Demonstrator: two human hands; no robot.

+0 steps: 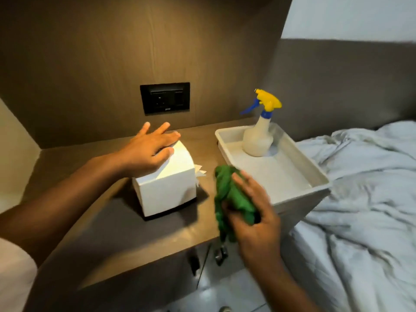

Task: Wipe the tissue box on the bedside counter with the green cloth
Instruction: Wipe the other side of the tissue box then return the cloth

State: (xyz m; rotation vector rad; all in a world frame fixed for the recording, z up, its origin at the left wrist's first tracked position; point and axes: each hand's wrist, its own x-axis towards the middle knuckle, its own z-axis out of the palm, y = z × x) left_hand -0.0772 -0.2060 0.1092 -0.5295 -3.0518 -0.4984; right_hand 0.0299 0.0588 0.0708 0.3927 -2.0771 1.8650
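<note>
From the head camera, a white cube-shaped tissue box (165,183) with a dark base stands on the brown wood-grain counter (108,235), a tissue poking from its right side. The left hand (149,152) lies flat on the box's top, fingers spread and unclenched. The right hand (254,217) clutches a crumpled green cloth (227,197) just right of the box, apart from it. Behind the cloth, a white rectangular plastic tray (299,176) holds an upright translucent spray bottle (258,138) with a yellow and blue trigger head. A rumpled white bed (364,199) lies to the right.
</note>
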